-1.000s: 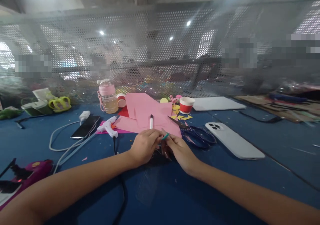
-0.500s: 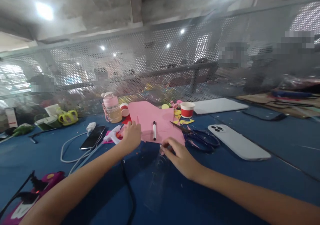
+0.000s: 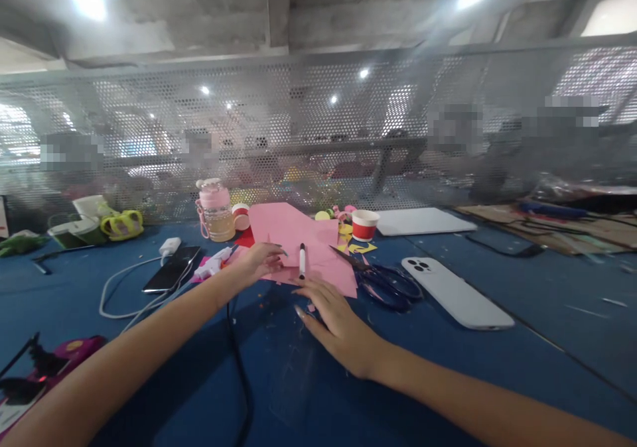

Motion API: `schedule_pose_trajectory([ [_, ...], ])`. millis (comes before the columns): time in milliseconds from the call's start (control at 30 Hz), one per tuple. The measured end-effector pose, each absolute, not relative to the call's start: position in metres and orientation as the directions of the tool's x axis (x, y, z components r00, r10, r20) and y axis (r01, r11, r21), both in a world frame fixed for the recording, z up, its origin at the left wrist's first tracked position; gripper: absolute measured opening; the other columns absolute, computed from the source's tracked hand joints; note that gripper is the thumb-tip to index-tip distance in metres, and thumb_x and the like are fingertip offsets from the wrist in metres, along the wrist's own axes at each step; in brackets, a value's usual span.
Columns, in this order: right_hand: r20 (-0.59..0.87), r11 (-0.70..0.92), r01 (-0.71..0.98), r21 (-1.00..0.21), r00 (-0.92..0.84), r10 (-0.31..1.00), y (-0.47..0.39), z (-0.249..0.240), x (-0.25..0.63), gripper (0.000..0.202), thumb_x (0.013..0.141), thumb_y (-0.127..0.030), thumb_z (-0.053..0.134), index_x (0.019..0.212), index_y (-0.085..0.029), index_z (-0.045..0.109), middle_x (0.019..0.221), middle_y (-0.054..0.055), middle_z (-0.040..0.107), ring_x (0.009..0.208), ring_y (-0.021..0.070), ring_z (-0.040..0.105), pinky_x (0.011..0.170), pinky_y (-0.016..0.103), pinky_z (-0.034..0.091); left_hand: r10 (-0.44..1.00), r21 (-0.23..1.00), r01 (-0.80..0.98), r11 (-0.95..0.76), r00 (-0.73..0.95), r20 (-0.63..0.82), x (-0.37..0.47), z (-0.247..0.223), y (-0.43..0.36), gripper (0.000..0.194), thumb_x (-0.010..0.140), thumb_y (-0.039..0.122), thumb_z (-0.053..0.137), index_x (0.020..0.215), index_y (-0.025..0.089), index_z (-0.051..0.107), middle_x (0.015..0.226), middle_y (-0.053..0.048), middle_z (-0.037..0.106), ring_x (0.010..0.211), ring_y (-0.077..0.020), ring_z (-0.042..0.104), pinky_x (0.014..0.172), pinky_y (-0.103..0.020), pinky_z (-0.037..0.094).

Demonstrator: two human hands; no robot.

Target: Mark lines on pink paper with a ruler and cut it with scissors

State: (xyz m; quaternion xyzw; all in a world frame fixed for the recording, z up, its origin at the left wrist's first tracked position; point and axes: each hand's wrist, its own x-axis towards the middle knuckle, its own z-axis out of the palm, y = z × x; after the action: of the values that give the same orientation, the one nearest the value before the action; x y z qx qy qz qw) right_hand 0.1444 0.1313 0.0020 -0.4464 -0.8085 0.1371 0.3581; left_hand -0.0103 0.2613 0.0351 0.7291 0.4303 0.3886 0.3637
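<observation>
Flanking marker [image 3: 302, 261]: left hand [image 3: 255, 263] fingers loosely curled, right hand [image 3: 338, 322] fingers spread, both released.

Left arm [image 3: 149, 337]: bare, stretched forward and inward from the near left of the desk [image 3: 293, 394].
Left hand [image 3: 256, 262]: turned inward, fingers loosely bent, tips pointing right; closer to the desk's far edge than its partner.
Right arm [image 3: 462, 390]: bare, angled inward from the near right.
Right hand [image 3: 336, 318]: back up, fingers extended leftward, thumb spread below them.
Gap: hands apart, fingertips near each other.
Nails: long on both.
</observation>
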Motion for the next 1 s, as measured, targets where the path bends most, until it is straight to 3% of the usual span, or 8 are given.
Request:
schedule_pose_trajectory([
  [133,0.467,0.539,0.642,-0.546,-0.301,0.832,0.134,-0.001,0.145,0.027,0.089,-0.034,0.038,0.106,-0.019,0.055,0.122,0.014,0.053,0.123,0.0265,0.041,0.103,0.052,0.032,0.903,0.93,0.302,-0.208,0.425,0.064,-0.009,0.042,0.255,0.018,0.089,0.021,0.046,0.1,0.013,0.059,0.093,-0.008,0.063,0.084,-0.0167,0.063,0.073,-0.034,0.053],
  [267,0.473,0.542,0.631,-0.555,-0.297,0.829,0.134,-0.001,0.145,0.026,0.089,-0.034,0.038,0.102,-0.019,0.055,0.121,0.014,0.054,0.123,0.0265,0.041,0.103,0.052,0.032,0.892,0.952,0.25,-0.179,0.449,0.05,-0.003,0.042,0.244,0.02,0.081,0.007,0.046,0.086,0.016,0.063,0.083,-0.008,0.067,0.083,-0.0187,0.066,0.071,-0.033,0.056],
  [400,0.452,0.523,0.624,-0.58,-0.288,0.845,0.134,0.0,0.145,0.027,0.089,-0.035,0.038,0.101,-0.018,0.056,0.125,0.016,0.051,0.126,0.0269,0.038,0.104,0.052,0.029,0.916,0.933,0.233,-0.275,0.36,0.18,-0.001,0.037,0.243,0.018,0.075,0.009,0.054,0.09,0.015,0.061,0.091,-0.008,0.066,0.085,-0.0197,0.065,0.074,-0.035,0.055],
  [567,0.466,0.49,0.595,-0.637,-0.21,0.86,0.136,-0.003,0.146,0.024,0.088,-0.033,0.039,0.095,-0.018,0.057,0.117,0.016,0.055,0.119,0.027,0.044,0.101,0.05,0.033,0.865,0.83,0.243,-0.502,0.158,0.477,-0.01,0.041,0.251,0.026,0.068,0.015,0.065,0.093,0.016,0.056,0.111,-0.01,0.053,0.111,-0.0243,0.048,0.083,-0.037,0.049],
  [733,0.582,0.491,0.513,-0.704,0.019,0.813,0.148,-0.008,0.156,0.019,0.083,-0.035,0.047,0.09,-0.02,0.056,0.103,0.012,0.059,0.107,0.0262,0.052,0.095,0.049,0.037,0.778,0.76,0.167,-0.628,0.135,0.613,-0.014,0.05,0.256,0.022,0.064,0.016,0.068,0.084,0.016,0.058,0.097,-0.005,0.056,0.101,-0.0205,0.053,0.083,-0.033,0.05],
  [800,0.594,0.489,0.42,-0.765,0.167,0.787,0.159,-0.004,0.165,0.029,0.076,-0.042,0.056,0.096,-0.02,0.055,0.106,0.012,0.059,0.108,0.0267,0.051,0.096,0.05,0.035,0.762,0.756,0.108,-0.645,0.153,0.629,-0.012,0.051,0.256,0.026,0.064,0.021,0.07,0.086,0.017,0.058,0.095,-0.004,0.058,0.094,-0.0185,0.057,0.078,-0.031,0.052],
  [867,0.481,0.443,0.187,-0.877,0.323,0.815,0.17,0.006,0.176,0.045,0.067,-0.047,0.064,0.101,-0.02,0.052,0.114,0.012,0.056,0.11,0.0259,0.051,0.094,0.045,0.039,0.762,0.774,0.021,-0.633,0.188,0.619,-0.01,0.052,0.255,0.03,0.063,0.025,0.072,0.088,0.017,0.058,0.092,-0.002,0.06,0.083,-0.0164,0.062,0.069,-0.028,0.055],
  [1000,0.204,0.26,-0.272,-0.927,0.216,0.955,0.183,0.028,0.195,0.054,0.048,-0.048,0.078,0.09,-0.019,0.059,0.096,0.007,0.067,0.09,0.0231,0.063,0.08,0.037,0.05,0.797,0.87,-0.199,-0.451,0.348,0.493,-0.006,0.052,0.25,0.033,0.055,0.019,0.079,0.082,0.016,0.06,0.08,0.002,0.063,0.066,-0.0112,0.064,0.064,-0.024,0.056],
])
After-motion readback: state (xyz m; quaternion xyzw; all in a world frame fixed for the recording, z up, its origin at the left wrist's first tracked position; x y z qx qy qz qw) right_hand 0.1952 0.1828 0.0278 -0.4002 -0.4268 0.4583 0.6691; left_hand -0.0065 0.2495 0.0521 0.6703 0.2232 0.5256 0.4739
